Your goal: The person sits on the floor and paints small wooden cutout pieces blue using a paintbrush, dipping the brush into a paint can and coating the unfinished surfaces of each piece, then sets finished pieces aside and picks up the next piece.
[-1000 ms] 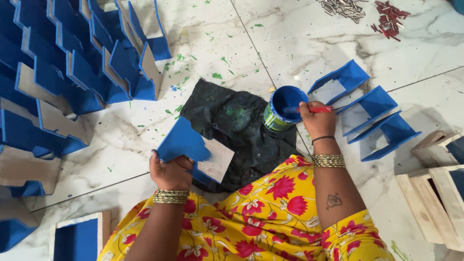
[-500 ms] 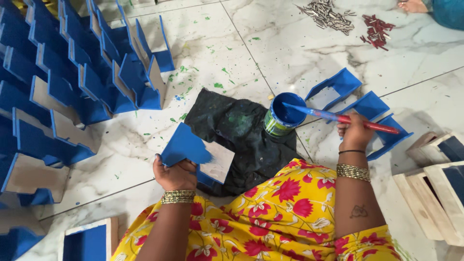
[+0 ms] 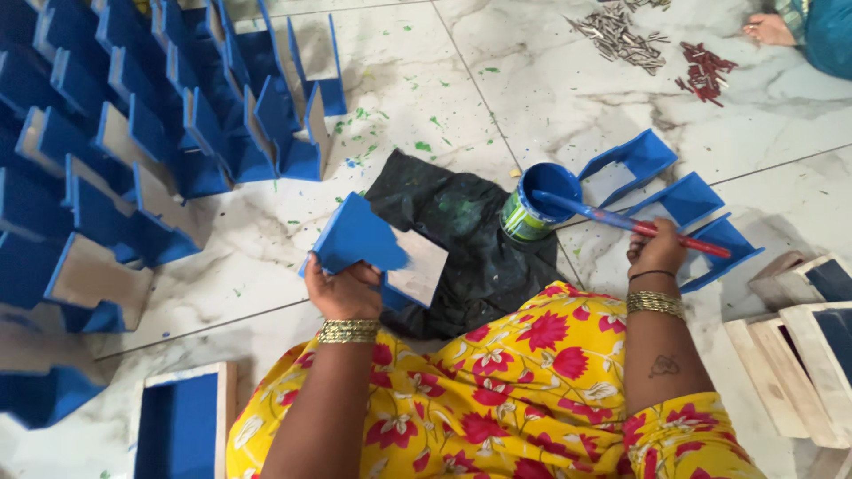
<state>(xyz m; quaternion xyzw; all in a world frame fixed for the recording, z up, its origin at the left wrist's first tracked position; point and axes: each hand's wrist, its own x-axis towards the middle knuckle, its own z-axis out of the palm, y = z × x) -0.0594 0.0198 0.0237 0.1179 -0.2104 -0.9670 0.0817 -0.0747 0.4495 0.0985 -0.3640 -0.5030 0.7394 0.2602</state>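
My left hand (image 3: 342, 290) grips a small wooden piece (image 3: 377, 248), painted blue on its pointed part and bare on its flat board, held above a dark cloth (image 3: 461, 226). My right hand (image 3: 655, 251) holds a red-handled paintbrush (image 3: 635, 225) whose bristle end reaches into a green tin of blue paint (image 3: 540, 202) standing at the cloth's right edge. My lap is covered by a yellow floral garment (image 3: 524, 390).
Several blue-painted pieces (image 3: 160, 124) stand in rows at the left. Three blue pieces (image 3: 683, 200) lie beside the tin. Unpainted wooden frames (image 3: 799, 346) sit at the right, a blue tray (image 3: 182, 421) at the lower left. Another person's hand (image 3: 768, 28) and small nails (image 3: 621, 35) are far off.
My right hand drew back from the tin toward my knee, and the brush now lies slanted with its tip in the paint. The left hand keeps the piece.
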